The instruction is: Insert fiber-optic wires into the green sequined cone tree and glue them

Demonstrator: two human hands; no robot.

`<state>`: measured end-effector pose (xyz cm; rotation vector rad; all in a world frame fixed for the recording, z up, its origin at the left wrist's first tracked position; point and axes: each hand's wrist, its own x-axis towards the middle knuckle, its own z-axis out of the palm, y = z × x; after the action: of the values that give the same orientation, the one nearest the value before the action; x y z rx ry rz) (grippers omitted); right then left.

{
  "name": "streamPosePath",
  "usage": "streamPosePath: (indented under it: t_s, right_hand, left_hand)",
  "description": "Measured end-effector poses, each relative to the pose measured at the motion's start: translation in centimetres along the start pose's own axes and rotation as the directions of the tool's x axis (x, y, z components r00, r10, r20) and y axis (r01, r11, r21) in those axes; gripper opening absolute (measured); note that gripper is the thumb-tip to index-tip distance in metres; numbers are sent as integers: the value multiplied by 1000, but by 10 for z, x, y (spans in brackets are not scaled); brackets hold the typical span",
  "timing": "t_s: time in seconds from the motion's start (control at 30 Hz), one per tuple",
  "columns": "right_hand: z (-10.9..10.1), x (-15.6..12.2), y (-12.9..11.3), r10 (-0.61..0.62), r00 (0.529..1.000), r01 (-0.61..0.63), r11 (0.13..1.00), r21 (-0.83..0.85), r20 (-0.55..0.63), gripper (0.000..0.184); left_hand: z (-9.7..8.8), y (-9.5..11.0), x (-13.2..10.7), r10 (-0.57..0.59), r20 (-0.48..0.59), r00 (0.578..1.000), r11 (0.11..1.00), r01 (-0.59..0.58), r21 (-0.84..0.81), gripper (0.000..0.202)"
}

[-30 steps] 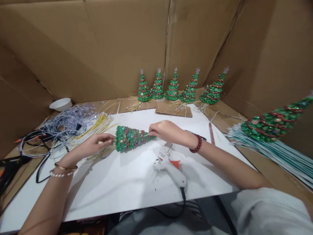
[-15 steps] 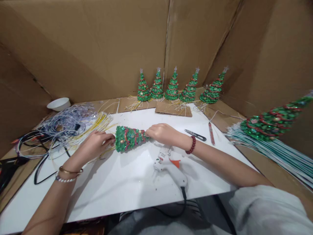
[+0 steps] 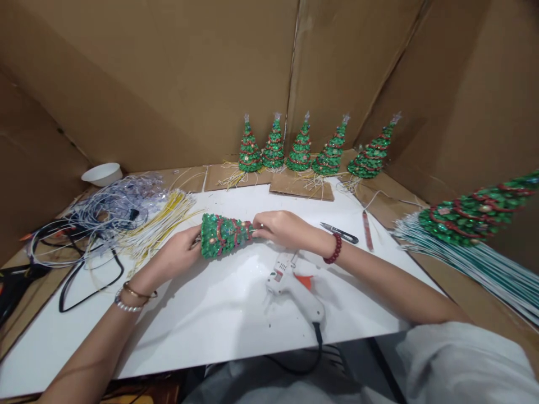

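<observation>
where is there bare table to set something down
Widest: white table between the left forearm and glue gun; smaller, between glue gun and right forearm. Crowded: far left, with tangled wires, and around the tree between left hand and right hand.

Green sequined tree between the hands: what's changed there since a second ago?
The left hand has moved right, closer to the base of the tree; the right hand shifted slightly left, uncovering the black snips. The white glue gun and five green, red-garlanded trees behind stayed put.
</observation>
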<state>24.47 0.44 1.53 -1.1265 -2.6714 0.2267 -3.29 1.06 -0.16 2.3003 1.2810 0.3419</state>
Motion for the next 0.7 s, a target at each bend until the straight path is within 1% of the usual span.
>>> streamPosePath:
  t_s: [0.07,0.17,0.27,0.37,0.47,0.53,0.6,0.7]
  right_hand:
    - [2,0,0,-12,1000,11,1000,-29,-14,13]
    - [3,-1,1,-94,995,88,977,-197,-23,15]
    - [2,0,1,-187,982,173,917,-360,-3,22]
    - [1,1,1,-249,968,230,861,-454,19,27]
    - [3,1,1,-286,957,267,829,-491,38,25]
    - [4,1,1,-303,952,282,826,-488,38,23]
    - [6,1,0,-302,953,280,840,-465,27,23]
    - [6,1,-1,-276,961,257,870,-421,18,24]
  left_hand:
    - [0,-1,0,-33,4,999,999,33,25,27]
    - [-1,-3,1,-43,7,999,998,43,50,25]
    - [-2,-6,2,-24,35,999,999,22,45,29]
    - [-3,-8,3,-23,33,999,998,22,51,34]
    - [-1,-7,4,17,32,999,999,-18,40,32]
    - [2,-6,5,28,36,999,998,-30,63,28]
    - [4,-4,5,21,30,999,993,-24,114,26]
    - [3,-2,4,20,17,1000,967,-23,253,25]
